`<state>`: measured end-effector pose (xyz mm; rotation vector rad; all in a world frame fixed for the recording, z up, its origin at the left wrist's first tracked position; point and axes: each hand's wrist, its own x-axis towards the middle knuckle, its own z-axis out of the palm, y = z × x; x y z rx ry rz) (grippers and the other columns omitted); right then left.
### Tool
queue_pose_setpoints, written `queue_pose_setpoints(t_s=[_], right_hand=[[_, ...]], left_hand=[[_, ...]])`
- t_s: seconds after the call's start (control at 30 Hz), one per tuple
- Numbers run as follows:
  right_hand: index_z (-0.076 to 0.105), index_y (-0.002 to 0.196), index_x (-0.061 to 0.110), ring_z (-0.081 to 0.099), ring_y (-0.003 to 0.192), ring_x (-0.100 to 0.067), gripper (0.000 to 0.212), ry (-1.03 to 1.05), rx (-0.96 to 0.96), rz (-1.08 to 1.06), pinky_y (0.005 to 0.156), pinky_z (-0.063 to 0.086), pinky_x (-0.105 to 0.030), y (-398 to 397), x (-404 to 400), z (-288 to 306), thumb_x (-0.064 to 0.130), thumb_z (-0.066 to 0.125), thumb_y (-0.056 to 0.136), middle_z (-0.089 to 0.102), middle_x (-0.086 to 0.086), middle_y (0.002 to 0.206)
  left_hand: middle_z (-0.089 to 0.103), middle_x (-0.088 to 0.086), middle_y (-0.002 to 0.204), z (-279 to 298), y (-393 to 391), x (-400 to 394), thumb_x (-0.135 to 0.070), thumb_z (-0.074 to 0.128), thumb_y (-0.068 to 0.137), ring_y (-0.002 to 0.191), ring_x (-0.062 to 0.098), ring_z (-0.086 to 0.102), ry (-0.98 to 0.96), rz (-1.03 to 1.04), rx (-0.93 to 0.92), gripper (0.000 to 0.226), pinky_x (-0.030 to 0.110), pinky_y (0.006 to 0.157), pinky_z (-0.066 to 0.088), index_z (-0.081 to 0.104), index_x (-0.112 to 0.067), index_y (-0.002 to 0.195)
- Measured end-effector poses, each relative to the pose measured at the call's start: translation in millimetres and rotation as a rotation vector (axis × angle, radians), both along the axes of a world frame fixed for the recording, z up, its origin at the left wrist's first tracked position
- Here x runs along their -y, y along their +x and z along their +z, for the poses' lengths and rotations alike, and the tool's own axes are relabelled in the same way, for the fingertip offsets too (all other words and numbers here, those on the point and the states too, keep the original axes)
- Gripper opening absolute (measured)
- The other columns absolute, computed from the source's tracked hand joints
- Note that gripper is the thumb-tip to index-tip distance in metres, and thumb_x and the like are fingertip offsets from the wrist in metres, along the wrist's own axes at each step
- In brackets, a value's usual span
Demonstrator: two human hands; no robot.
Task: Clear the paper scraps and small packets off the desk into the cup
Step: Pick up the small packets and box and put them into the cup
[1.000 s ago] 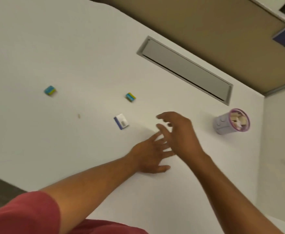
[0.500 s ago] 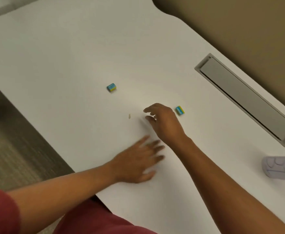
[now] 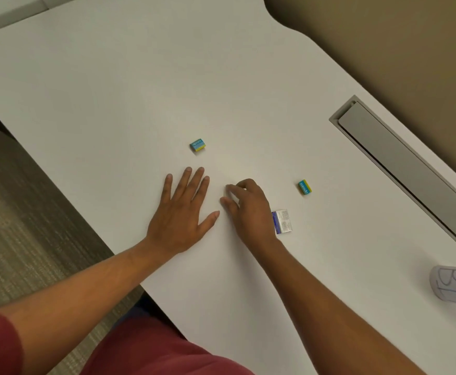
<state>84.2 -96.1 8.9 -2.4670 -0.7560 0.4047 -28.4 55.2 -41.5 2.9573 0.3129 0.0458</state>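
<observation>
Packets (image 3: 197, 145) lie flat on desk (image 3: 113, 90); left hand (image 3: 182, 212) spread flat; right hand's (image 3: 248, 209) grip unclear

A white desk (image 3: 140, 77) with a smooth matte top fills most of the view, its far edge curving in a soft wave near the top right. Set into the top at the right is a long grey cable-tray cover (image 3: 408, 171), running diagonally, with a dark slot along one side. Beyond the desk stands a tan partition panel (image 3: 397, 44). To the left, below the desk edge, lies grey-brown striped carpet (image 3: 18, 212). The light is even and soft.
</observation>
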Motion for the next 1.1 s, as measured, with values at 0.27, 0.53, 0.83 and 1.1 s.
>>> queue_pose_setpoints(t_s=[0.27, 0.53, 0.83, 1.1], right_hand=[[0.071, 0.101, 0.017, 0.055, 0.093, -0.019, 0.015, 0.016, 0.051, -0.094, 0.075, 0.052, -0.040, -4, -12, -9, 0.023, 0.057, 0.102, 0.058, 0.002, 0.099], [0.053, 0.088, 0.021, 0.053, 0.085, -0.020, 0.018, 0.137, -0.005, -0.301, 0.076, 0.049, -0.042, 1, -1, 3, 0.006, 0.047, 0.097, 0.058, 0.002, 0.091], [0.072, 0.104, 0.014, 0.043, 0.120, 0.002, 0.018, 0.016, 0.133, -0.504, 0.092, 0.030, 0.001, 69, 90, 10, 0.003, 0.059, 0.097, 0.052, -0.002, 0.137], [0.068, 0.119, 0.014, 0.049, 0.119, -0.018, 0.025, -0.138, 0.156, -0.303, 0.095, 0.032, -0.017, 76, 108, -8, 0.016, 0.049, 0.103, 0.060, -0.005, 0.129]], left_hand=[[0.058, 0.010, 0.139, 31, 25, -22, -0.037, 0.064, 0.101, 0.124, 0.034, 0.056, -0.208, 0.216, 0.214, 0.040, 0.049, 0.096, 0.042, 0.066, -0.018, 0.136], [0.057, 0.015, 0.145, 45, 90, -61, -0.029, 0.067, 0.103, 0.127, 0.041, 0.051, -0.290, 0.200, 0.052, 0.053, 0.052, 0.103, 0.043, 0.055, -0.010, 0.152], [0.075, 0.003, 0.117, 45, 107, -50, -0.018, 0.073, 0.099, 0.104, 0.025, 0.066, -0.565, 0.102, 0.127, 0.030, 0.026, 0.093, 0.043, 0.073, -0.017, 0.129], [0.078, -0.010, 0.097, 65, 118, 0, -0.015, 0.083, 0.090, 0.081, 0.002, 0.074, -0.978, 0.171, 0.027, 0.030, 0.011, 0.077, 0.056, 0.076, -0.024, 0.117]])
